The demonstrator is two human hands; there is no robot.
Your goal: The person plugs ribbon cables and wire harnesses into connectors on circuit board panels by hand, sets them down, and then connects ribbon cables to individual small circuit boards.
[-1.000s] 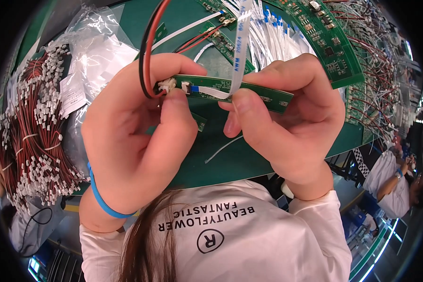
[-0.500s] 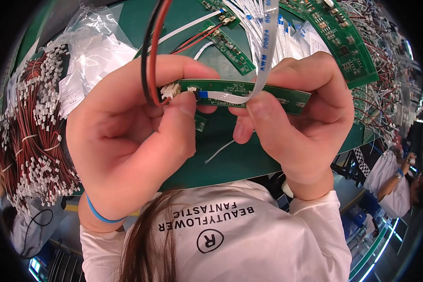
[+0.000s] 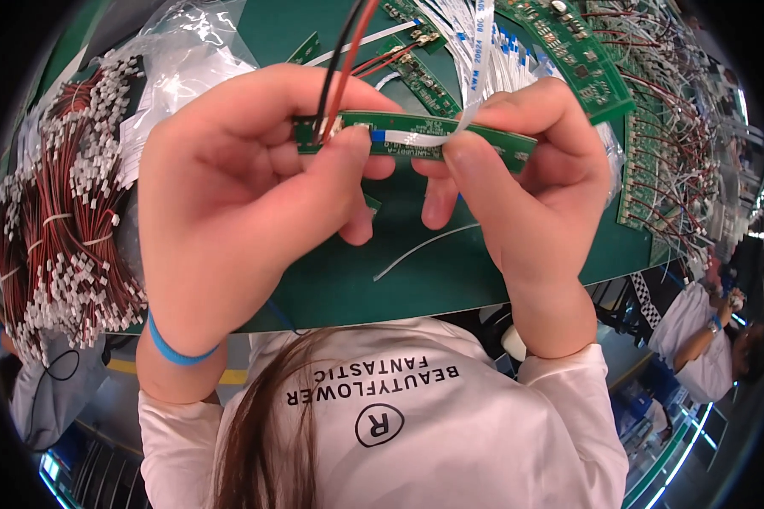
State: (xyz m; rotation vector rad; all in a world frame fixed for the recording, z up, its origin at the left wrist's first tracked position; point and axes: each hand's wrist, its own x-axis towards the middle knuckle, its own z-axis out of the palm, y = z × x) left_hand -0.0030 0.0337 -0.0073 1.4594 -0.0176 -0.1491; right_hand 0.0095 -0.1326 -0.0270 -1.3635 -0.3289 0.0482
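Observation:
Between my hands is a narrow green circuit board (image 3: 502, 146), held roughly level above the table. My left hand (image 3: 229, 178) pinches its left part, the thumb pressed at the small connector where the blue end of a white flat ribbon cable (image 3: 416, 138) meets the board. A red and black wire pair (image 3: 341, 72) rises from the board's left end. My right hand (image 3: 547, 191) grips the right part, its thumb on the ribbon cable where it bends upward. Whether the cable's end is fully seated cannot be seen under my left thumb.
Bundled red-black wires (image 3: 55, 233) with white plugs lie left, beside a clear plastic bag (image 3: 191, 55). Beyond my hands are another narrow board (image 3: 424, 81) and white flat cables (image 3: 508, 72). A larger green board (image 3: 581, 64) and wired boards (image 3: 645, 153) lie right. Another person (image 3: 696, 335) is far right.
Both hands and the board have shifted slightly away from my body. The red and black wires now cross the board further right. My left thumb stays at the connector; the grip has barely changed.

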